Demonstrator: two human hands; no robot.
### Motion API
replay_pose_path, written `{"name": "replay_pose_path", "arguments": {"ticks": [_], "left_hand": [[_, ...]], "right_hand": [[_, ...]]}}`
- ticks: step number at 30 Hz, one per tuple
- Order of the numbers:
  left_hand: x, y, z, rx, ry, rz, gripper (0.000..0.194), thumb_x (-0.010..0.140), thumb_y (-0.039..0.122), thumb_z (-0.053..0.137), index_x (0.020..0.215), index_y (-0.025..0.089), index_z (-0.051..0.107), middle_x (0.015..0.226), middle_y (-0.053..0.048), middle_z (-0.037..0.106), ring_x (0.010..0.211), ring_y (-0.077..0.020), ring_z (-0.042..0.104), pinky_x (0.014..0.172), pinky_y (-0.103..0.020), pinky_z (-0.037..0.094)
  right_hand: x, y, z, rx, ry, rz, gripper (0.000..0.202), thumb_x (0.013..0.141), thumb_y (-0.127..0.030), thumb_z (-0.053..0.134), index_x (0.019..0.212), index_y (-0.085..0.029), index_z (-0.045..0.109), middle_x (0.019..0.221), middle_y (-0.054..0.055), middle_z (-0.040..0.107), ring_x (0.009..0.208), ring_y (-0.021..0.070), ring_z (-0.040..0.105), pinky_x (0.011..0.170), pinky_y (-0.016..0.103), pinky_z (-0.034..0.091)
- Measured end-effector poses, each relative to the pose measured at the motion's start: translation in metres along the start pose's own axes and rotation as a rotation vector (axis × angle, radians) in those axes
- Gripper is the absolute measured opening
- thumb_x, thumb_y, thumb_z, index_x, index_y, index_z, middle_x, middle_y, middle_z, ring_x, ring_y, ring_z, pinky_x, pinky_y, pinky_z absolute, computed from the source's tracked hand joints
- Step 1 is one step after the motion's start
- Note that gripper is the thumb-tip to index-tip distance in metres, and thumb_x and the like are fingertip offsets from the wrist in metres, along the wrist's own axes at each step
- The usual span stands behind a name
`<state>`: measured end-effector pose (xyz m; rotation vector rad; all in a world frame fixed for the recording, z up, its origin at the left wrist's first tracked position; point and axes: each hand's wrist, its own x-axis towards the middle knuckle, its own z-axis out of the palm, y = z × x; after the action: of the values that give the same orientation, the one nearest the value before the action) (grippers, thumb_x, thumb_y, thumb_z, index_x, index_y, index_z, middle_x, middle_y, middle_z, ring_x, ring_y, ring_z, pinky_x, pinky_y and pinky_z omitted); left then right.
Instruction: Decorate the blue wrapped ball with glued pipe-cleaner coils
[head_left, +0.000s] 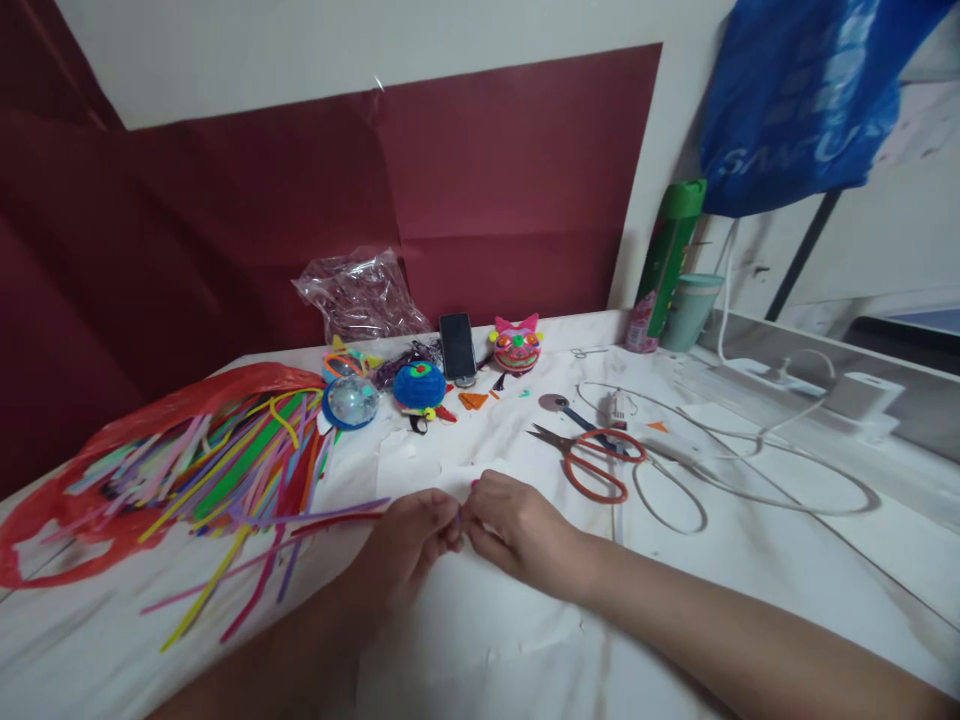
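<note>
My left hand and my right hand meet over a white sheet of paper, fingertips pinched together. A bit of purple pipe cleaner shows between them, and a pink tip peeks out by my right knuckles. Most of what they grip is hidden by the fingers. Behind my left hand run a purple and a red pipe cleaner; whether they reach into it I cannot tell. Orange-handled scissors lie open to the right of my right hand. Farther back sit a blue fuzzy ball and a pink lion-head figure.
At left, a red plastic bag spills many coloured pipe cleaners. A clear ball, a phone and crinkled clear wrap stand at the back. White cable, a green can and a cup are at right.
</note>
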<state>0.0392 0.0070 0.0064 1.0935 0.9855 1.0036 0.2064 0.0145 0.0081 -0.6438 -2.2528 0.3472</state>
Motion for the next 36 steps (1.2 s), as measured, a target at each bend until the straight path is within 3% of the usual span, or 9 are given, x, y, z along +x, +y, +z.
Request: {"name": "replay_pose_path", "arguments": {"ticks": [3,5,9,13,17,20,23,27,36], "left_hand": [[0.0,0.002,-0.007,0.235,0.102,0.168,0.03,0.072,0.045,0.059,0.076,0.015,0.061,0.064,-0.001,0.056,0.059,-0.0126,0.047,0.06,-0.027,0.037],[-0.004,0.007,-0.01,0.443,0.094,0.272,0.027,0.076,0.042,0.053,0.084,0.017,0.063,0.073,-0.003,0.06,0.065,-0.0143,0.05,0.064,-0.027,0.037],[-0.009,0.012,-0.011,0.681,-0.001,0.237,0.018,0.074,0.031,0.054,0.063,0.017,0.061,0.063,0.0,0.056,0.064,-0.0145,0.049,0.063,-0.026,0.035],[-0.004,0.003,-0.014,0.419,-0.093,0.058,0.022,0.073,0.033,0.057,0.058,0.016,0.058,0.057,0.001,0.052,0.057,-0.0118,0.044,0.059,-0.026,0.032],[-0.002,-0.005,-0.012,0.029,-0.132,0.021,0.022,0.07,0.033,0.065,0.059,0.015,0.059,0.057,0.001,0.052,0.058,-0.0113,0.045,0.064,-0.027,0.034],[-0.005,-0.007,-0.008,-0.165,-0.154,0.023,0.02,0.068,0.031,0.07,0.06,0.015,0.059,0.055,0.002,0.051,0.058,-0.0109,0.044,0.064,-0.027,0.034],[-0.007,-0.008,-0.002,-0.274,-0.145,0.068,0.022,0.067,0.03,0.071,0.06,0.014,0.059,0.057,0.001,0.052,0.061,-0.0111,0.045,0.066,-0.027,0.034],[-0.009,-0.01,0.003,-0.361,-0.127,0.142,0.019,0.07,0.027,0.071,0.062,0.014,0.059,0.061,0.001,0.053,0.065,-0.0108,0.046,0.069,-0.027,0.036],[-0.009,-0.008,0.007,-0.41,-0.185,0.195,0.023,0.073,0.029,0.068,0.06,0.013,0.057,0.058,0.001,0.052,0.061,-0.0103,0.047,0.062,-0.025,0.035]], "right_hand": [[0.002,0.0,-0.002,0.214,-0.086,0.234,0.015,0.078,-0.01,0.049,0.066,-0.017,0.052,0.063,-0.001,0.052,0.058,0.01,0.046,0.055,0.02,0.039],[0.003,0.002,-0.003,0.307,-0.171,0.337,0.013,0.076,-0.009,0.05,0.066,-0.017,0.052,0.062,-0.003,0.05,0.056,0.008,0.044,0.052,0.018,0.037],[0.003,0.004,-0.008,0.297,-0.219,0.379,0.011,0.077,-0.009,0.049,0.071,-0.016,0.054,0.063,-0.004,0.05,0.056,0.0077,0.044,0.051,0.017,0.036],[0.003,0.003,-0.012,0.143,-0.129,0.188,0.013,0.084,-0.013,0.045,0.078,-0.016,0.056,0.072,0.001,0.057,0.065,0.0112,0.051,0.06,0.021,0.042],[0.001,0.002,-0.007,-0.117,0.02,-0.061,0.018,0.09,-0.019,0.04,0.085,-0.015,0.057,0.074,0.008,0.059,0.071,0.0171,0.052,0.065,0.028,0.044],[-0.004,-0.002,0.002,-0.242,0.106,-0.114,0.019,0.091,-0.017,0.038,0.085,-0.015,0.056,0.071,0.008,0.058,0.067,0.018,0.049,0.061,0.029,0.043],[-0.007,-0.01,0.011,-0.106,0.204,-0.009,0.017,0.09,-0.015,0.039,0.08,-0.017,0.053,0.069,0.005,0.058,0.065,0.0158,0.052,0.06,0.027,0.044],[-0.008,-0.024,0.019,0.173,0.289,0.274,0.016,0.089,-0.018,0.043,0.076,-0.019,0.053,0.069,0.003,0.061,0.066,0.0139,0.057,0.062,0.026,0.046],[0.0,-0.036,0.024,0.672,0.32,0.622,0.023,0.084,-0.033,0.052,0.068,-0.017,0.056,0.064,0.001,0.059,0.06,0.0119,0.053,0.059,0.025,0.043]]}}
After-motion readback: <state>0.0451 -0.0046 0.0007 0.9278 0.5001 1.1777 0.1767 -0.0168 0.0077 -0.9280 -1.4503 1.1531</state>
